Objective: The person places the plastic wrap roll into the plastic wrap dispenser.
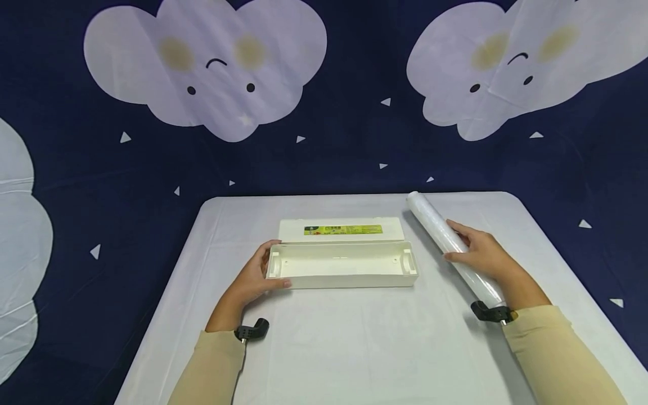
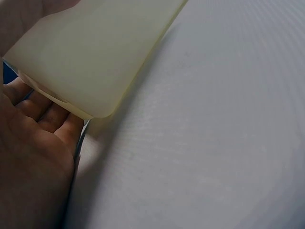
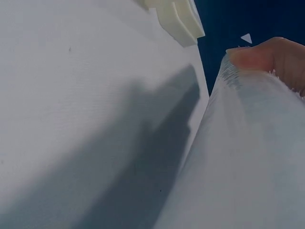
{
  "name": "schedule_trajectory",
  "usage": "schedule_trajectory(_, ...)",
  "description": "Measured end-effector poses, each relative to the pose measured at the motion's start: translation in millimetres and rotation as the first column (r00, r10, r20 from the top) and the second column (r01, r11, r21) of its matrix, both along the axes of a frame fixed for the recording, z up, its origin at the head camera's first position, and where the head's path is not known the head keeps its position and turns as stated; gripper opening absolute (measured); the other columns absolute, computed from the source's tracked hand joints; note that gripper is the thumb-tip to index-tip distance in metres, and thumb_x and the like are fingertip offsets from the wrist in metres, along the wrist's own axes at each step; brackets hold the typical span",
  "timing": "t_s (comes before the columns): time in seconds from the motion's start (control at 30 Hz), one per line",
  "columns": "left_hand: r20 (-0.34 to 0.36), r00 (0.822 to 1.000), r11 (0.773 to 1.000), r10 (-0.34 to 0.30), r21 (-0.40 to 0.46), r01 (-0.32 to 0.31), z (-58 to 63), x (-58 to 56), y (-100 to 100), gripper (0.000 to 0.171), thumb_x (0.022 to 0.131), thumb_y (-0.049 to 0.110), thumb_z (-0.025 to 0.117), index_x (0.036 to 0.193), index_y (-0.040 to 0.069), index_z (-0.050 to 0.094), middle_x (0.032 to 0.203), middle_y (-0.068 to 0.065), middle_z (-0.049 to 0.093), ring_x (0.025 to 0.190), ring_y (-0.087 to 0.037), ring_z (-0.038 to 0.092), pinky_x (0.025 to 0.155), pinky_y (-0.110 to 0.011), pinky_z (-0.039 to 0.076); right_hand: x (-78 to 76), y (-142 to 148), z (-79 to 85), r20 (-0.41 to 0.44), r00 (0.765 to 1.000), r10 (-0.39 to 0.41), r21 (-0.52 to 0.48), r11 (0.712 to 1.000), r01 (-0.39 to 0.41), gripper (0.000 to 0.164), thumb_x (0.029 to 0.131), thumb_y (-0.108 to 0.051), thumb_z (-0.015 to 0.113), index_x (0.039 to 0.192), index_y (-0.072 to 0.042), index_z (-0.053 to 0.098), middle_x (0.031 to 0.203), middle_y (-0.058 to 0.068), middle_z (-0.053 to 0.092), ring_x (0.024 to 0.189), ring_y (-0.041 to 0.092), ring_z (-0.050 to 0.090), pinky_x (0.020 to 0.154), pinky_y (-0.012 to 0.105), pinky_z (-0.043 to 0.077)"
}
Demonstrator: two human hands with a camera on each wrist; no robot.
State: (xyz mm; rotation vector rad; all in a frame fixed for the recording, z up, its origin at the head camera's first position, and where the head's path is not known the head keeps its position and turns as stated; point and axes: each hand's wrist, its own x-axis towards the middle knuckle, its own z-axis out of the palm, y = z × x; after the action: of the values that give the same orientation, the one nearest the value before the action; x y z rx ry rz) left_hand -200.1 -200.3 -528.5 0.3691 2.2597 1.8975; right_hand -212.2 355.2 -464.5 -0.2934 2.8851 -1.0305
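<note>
On the table, left grip clasps an open box; right grip, a roll outside it.

Site: looks like a makeshift recording station; type of building cannot be told. Evidence: a white-covered bench, with navy fabric behind and to both sides, creased like sheeting and printed with cartoon clouds and small triangles. Black wrist cameras are worn. Plastic-film roll and cream dispenser box are household kitchen goods; these alone do not establish a kitchen.
</note>
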Motion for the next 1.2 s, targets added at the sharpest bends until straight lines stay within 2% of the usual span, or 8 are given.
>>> schedule_trajectory(0.23, 0.002, 1.000, 1.000, -0.002, -0.006, 0.002, -1.4, 0.6, -0.4, 0.111, 0.068, -0.003, 0.098, 0.159, 0.014, 0.037, 0.155, -0.013, 0.046, 0.134, -0.034, 0.051, 0.107, -0.039, 0.047, -2.2, -7.9, 4.5, 0.001, 1.000, 0.022, 0.007, 1.000, -0.022, 0.094, 0.086, -0.019, 0.089, 0.161, 0.001, 0.036, 0.146, 0.036, 0.051, 0.117, 0.039, 0.057, 0.096, 0.056, 0.048)
schedule_trajectory(0.5, 0.006, 1.000, 1.000, 0.007, -0.013, -0.007, -1.9, 0.3, -0.7, 0.111, 0.068, -0.001, 0.099, 0.159, 0.015, 0.038, 0.156, -0.012, 0.046, 0.136, -0.032, 0.051, 0.109, -0.041, 0.045, -8.5, -16.6, 8.8, -0.021, 0.998, 0.058, 0.000, 0.998, -0.058, 0.091, 0.086, -0.014, 0.089, 0.160, 0.002, 0.038, 0.146, 0.034, 0.052, 0.121, 0.039, 0.057, 0.097, 0.056, 0.048)
schedule_trajectory(0.7, 0.000, 1.000, 1.000, -0.001, -0.007, 0.001, -2.8, -0.1, -1.1, 0.111, 0.068, -0.001, 0.098, 0.159, 0.013, 0.037, 0.155, -0.013, 0.046, 0.134, -0.034, 0.052, 0.108, -0.043, 0.046, -11.6, -23.0, 12.9, -0.024, 0.998, 0.063, -0.003, 0.998, -0.063, 0.092, 0.085, -0.013, 0.090, 0.160, 0.002, 0.039, 0.145, 0.034, 0.053, 0.117, 0.039, 0.059, 0.096, 0.057, 0.051)
schedule_trajectory(0.97, -0.006, 1.000, 1.000, -0.006, 0.001, 0.006, -2.9, -0.9, -1.4, 0.111, 0.067, -0.002, 0.099, 0.158, 0.014, 0.037, 0.154, -0.013, 0.047, 0.133, -0.034, 0.052, 0.105, -0.035, 0.048, -16.3, -27.9, 17.5, -0.035, 0.995, 0.090, -0.007, 0.996, -0.091, 0.091, 0.086, -0.013, 0.090, 0.160, 0.001, 0.039, 0.143, 0.032, 0.056, 0.115, 0.036, 0.060, 0.093, 0.052, 0.052)
schedule_trajectory(1.2, -0.006, 1.000, 1.000, -0.007, 0.001, 0.007, -2.5, -1.6, -2.3, 0.111, 0.068, -0.001, 0.098, 0.159, 0.014, 0.036, 0.154, -0.014, 0.047, 0.132, -0.035, 0.053, 0.105, -0.036, 0.048, -23.0, -31.5, 24.5, -0.069, 0.991, 0.117, 0.004, 0.993, -0.117, 0.090, 0.085, -0.013, 0.090, 0.159, 0.001, 0.041, 0.140, 0.032, 0.058, 0.114, 0.035, 0.061, 0.091, 0.046, 0.053)
